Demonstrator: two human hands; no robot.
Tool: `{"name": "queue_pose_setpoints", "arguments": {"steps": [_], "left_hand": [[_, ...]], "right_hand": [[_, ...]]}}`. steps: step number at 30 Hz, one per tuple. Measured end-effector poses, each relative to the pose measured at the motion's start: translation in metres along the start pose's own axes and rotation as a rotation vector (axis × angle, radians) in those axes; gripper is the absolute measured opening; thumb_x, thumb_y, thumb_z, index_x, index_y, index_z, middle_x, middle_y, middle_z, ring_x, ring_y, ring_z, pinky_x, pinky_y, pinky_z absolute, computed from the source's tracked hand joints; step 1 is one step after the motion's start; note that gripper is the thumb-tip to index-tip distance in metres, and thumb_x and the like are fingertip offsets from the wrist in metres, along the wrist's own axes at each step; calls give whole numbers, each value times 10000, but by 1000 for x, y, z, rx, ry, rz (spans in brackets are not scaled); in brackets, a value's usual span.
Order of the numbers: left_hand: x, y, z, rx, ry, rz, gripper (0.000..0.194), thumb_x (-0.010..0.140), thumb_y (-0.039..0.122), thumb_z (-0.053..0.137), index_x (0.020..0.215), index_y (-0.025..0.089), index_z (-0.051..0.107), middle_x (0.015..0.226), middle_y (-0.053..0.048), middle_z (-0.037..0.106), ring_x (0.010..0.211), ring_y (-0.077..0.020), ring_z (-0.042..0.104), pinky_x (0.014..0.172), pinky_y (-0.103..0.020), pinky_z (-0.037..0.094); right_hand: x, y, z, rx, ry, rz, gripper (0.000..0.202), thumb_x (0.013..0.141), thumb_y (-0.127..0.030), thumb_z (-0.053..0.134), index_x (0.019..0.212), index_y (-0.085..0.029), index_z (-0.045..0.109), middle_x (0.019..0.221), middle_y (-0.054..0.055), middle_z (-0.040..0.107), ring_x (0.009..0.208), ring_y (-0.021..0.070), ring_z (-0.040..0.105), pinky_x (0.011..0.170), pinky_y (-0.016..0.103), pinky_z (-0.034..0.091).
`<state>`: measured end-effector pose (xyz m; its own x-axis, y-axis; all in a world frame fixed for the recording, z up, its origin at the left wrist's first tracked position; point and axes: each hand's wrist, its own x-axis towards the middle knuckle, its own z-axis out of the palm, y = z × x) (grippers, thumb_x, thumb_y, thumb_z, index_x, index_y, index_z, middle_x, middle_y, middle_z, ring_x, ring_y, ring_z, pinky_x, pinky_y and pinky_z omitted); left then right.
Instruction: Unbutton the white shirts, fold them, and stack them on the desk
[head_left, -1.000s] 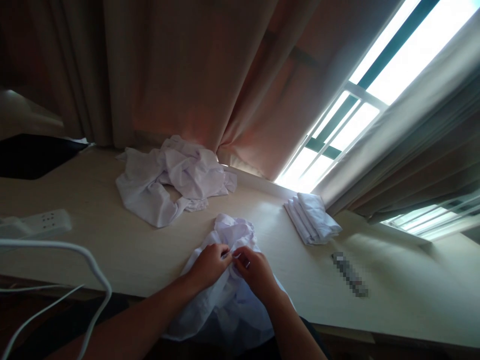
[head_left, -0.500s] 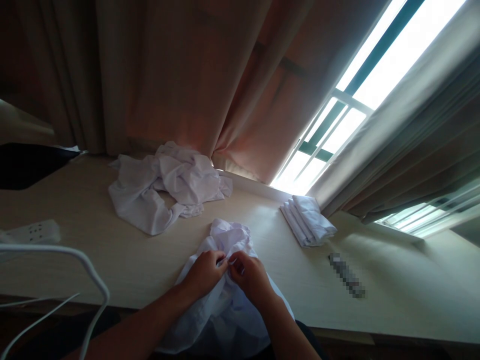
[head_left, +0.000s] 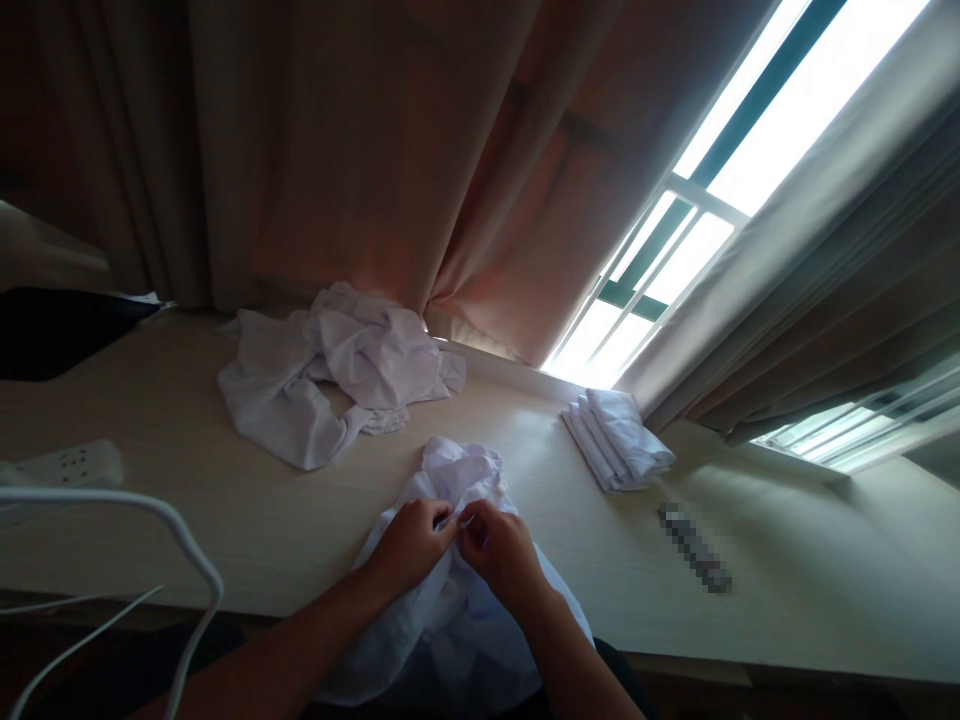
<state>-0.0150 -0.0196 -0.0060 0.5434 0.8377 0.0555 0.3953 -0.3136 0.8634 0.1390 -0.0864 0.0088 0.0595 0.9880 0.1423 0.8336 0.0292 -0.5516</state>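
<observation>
A white shirt [head_left: 450, 610] lies over the table's front edge and hangs down toward my lap, its gathered, collar-like end pointing away from me. Both hands pinch its cloth near the middle, just below that end. My left hand [head_left: 416, 540] has thumb and fingers closed on the fabric. Right beside it, fingertips almost touching, my right hand [head_left: 499, 550] is curled and pinches the same spot. Whatever small part sits between the fingertips, perhaps a button, is hidden.
A crumpled heap of white cloth [head_left: 360, 360] lies at the back left. Folded white garments [head_left: 619, 440] are stacked at the back right, near a blurred-out narrow object [head_left: 694, 548]. A power strip [head_left: 67, 465] and white cable [head_left: 180, 540] are at left. Curtains [head_left: 337, 150] hang behind.
</observation>
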Motion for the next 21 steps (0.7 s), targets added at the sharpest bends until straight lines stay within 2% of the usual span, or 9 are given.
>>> {"name": "queue_pose_setpoints", "arguments": {"steps": [21], "left_hand": [[0, -3, -1, -36, 2, 19, 259, 831, 314, 522, 634, 154, 570, 645, -24, 614, 684, -160, 568, 603, -257, 272]], "right_hand": [[1, -6, 5, 8, 40, 6, 150, 753, -189, 577, 888, -215, 637, 656, -21, 653, 592, 133, 603, 611, 220, 433]]}}
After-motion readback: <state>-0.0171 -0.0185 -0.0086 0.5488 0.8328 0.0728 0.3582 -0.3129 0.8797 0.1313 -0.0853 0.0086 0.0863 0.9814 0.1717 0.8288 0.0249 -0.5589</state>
